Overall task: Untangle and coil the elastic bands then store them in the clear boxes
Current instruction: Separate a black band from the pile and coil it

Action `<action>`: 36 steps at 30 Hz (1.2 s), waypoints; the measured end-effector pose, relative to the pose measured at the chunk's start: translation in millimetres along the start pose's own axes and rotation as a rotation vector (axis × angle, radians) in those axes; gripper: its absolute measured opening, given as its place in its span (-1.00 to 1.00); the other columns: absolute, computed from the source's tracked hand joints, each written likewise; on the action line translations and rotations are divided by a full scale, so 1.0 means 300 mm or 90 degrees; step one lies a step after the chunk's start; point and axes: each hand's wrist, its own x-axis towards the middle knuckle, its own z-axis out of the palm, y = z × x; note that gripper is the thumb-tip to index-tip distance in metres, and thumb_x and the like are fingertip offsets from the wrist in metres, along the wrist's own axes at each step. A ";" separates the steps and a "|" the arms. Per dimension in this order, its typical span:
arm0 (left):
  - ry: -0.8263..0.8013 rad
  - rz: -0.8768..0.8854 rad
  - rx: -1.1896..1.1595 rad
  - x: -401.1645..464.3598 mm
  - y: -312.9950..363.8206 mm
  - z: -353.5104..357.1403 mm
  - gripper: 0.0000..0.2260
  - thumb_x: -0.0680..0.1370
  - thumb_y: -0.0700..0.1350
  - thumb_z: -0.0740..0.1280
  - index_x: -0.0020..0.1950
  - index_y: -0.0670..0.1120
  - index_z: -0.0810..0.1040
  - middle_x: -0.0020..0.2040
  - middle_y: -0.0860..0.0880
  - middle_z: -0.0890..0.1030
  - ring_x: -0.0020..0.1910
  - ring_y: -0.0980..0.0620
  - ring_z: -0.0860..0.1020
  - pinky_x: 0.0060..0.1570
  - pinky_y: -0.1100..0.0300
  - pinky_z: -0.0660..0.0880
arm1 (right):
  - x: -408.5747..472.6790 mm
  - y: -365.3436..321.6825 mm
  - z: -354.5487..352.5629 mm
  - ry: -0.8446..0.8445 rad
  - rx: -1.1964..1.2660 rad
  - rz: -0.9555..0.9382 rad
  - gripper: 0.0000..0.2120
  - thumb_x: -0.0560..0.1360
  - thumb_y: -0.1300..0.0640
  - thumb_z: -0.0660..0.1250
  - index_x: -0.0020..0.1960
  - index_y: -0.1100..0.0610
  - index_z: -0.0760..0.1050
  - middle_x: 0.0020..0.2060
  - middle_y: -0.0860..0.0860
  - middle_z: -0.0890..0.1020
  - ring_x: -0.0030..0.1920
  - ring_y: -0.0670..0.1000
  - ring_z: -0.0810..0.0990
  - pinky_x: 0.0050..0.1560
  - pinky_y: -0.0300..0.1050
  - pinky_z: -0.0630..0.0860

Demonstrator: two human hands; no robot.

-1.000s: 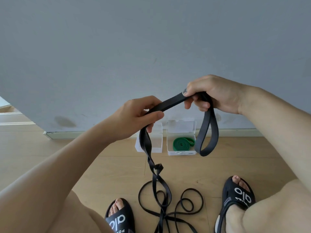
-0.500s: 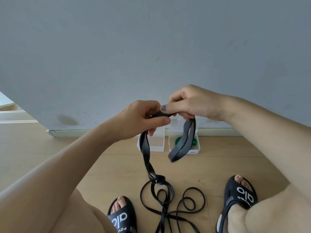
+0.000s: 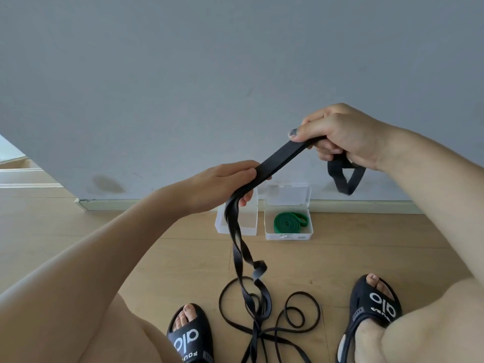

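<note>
A long black elastic band stretches taut between my two hands. My right hand, raised at the upper right, grips one end, and a small coiled loop of the band hangs below its fingers. My left hand, lower and to the left, holds the band between thumb and fingers. From there the band drops twisted to the floor and ends in tangled loops between my feet. Two clear boxes stand open by the wall: the left box looks empty, the right box holds a coiled green band.
A grey wall rises just behind the boxes, with a pale skirting strip at its foot. The floor is light wood. My feet in black slides flank the tangle on the floor.
My hands were close together half a second ago. Now my right hand has moved up and to the right, drawing a straight length of band out from my left hand.
</note>
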 end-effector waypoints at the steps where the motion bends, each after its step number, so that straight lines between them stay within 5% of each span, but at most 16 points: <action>1: 0.018 -0.001 0.006 0.004 0.002 0.002 -0.66 0.67 0.08 0.06 0.22 0.00 0.57 -0.19 0.00 0.53 -0.15 0.02 0.50 0.12 -0.01 0.47 | -0.002 0.004 -0.005 -0.007 -0.021 0.009 -0.65 0.55 0.16 0.41 -0.37 0.16 0.40 -0.56 0.05 0.23 -0.49 0.02 0.17 -0.32 -0.07 0.22; 5: 0.066 0.000 -0.028 0.002 -0.001 0.011 -0.73 0.72 -0.11 0.11 0.09 -0.12 0.61 -0.23 0.01 0.46 -0.22 0.05 0.39 -0.05 0.11 0.34 | -0.026 0.017 -0.014 -0.086 -0.123 0.067 -0.68 0.60 0.09 0.34 -0.30 0.18 0.46 -0.50 0.10 0.42 -0.48 0.03 0.34 -0.25 -0.07 0.39; 8: 0.083 0.020 -0.072 -0.001 0.005 0.010 -0.77 0.60 -0.04 0.14 -0.03 -0.12 0.54 -0.24 0.03 0.47 -0.21 0.04 0.37 -0.06 0.13 0.32 | -0.042 0.019 -0.008 -0.143 -0.122 0.088 -0.71 0.63 -0.05 0.29 -0.12 0.13 0.59 -0.25 0.11 0.70 -0.38 0.05 0.54 -0.14 -0.02 0.55; 11: 0.082 0.042 -0.090 0.004 0.026 0.022 -0.78 0.57 -0.02 0.14 -0.05 -0.11 0.50 -0.24 0.05 0.47 -0.20 0.04 0.37 -0.07 0.15 0.32 | -0.037 0.015 0.039 -0.179 -0.110 0.093 -0.56 0.60 -0.24 0.29 0.09 0.14 0.63 -0.14 0.10 0.74 -0.23 0.09 0.64 -0.07 -0.05 0.60; 14: 0.065 0.042 -0.085 0.015 0.036 0.049 -0.75 0.66 -0.02 0.15 0.00 -0.14 0.53 -0.20 0.05 0.47 -0.18 0.06 0.38 -0.07 0.17 0.33 | -0.020 0.009 0.113 -0.204 -0.106 0.051 -0.44 0.61 -0.26 0.28 0.07 0.27 0.61 -0.30 0.10 0.64 -0.29 0.07 0.59 -0.12 -0.08 0.57; 18: 0.030 0.030 -0.090 0.015 0.035 0.040 -0.68 0.74 -0.11 0.06 0.01 0.00 0.60 -0.21 0.04 0.49 -0.15 0.07 0.43 -0.04 0.19 0.38 | -0.018 -0.007 0.139 -0.140 -0.193 0.001 -0.57 0.62 -0.16 0.32 -0.16 0.20 0.55 -0.53 -0.06 0.41 -0.44 0.00 0.40 -0.24 -0.10 0.43; 23: -0.052 0.026 -0.132 -0.004 0.024 0.002 -0.59 0.76 -0.10 0.00 0.03 0.05 0.65 -0.06 -0.18 0.67 0.03 -0.15 0.63 0.24 0.07 0.50 | -0.023 -0.033 0.114 -0.117 -0.146 -0.027 -0.62 0.59 -0.05 0.42 -0.26 0.19 0.51 -0.46 0.05 0.27 -0.46 0.00 0.21 -0.41 -0.16 0.22; 28: -0.137 -0.074 -0.043 -0.012 0.001 -0.004 -0.60 0.76 0.01 -0.03 0.08 -0.11 0.56 0.01 -0.07 0.72 0.12 -0.07 0.62 0.37 -0.17 0.43 | -0.024 -0.041 0.079 -0.098 -0.133 -0.013 -0.63 0.60 0.03 0.41 -0.27 0.22 0.46 -0.50 0.00 0.19 -0.46 0.01 0.10 -0.42 -0.10 0.06; 36: -0.123 -0.119 -0.023 -0.035 0.009 0.006 -0.50 0.75 0.12 -0.06 0.06 -0.11 0.60 -0.04 -0.03 0.71 0.15 0.02 0.61 0.28 0.08 0.48 | -0.033 -0.043 0.038 -0.056 -0.061 -0.009 -0.64 0.61 0.07 0.38 -0.28 0.21 0.40 -0.52 -0.01 0.15 -0.49 -0.01 0.07 -0.41 -0.07 0.01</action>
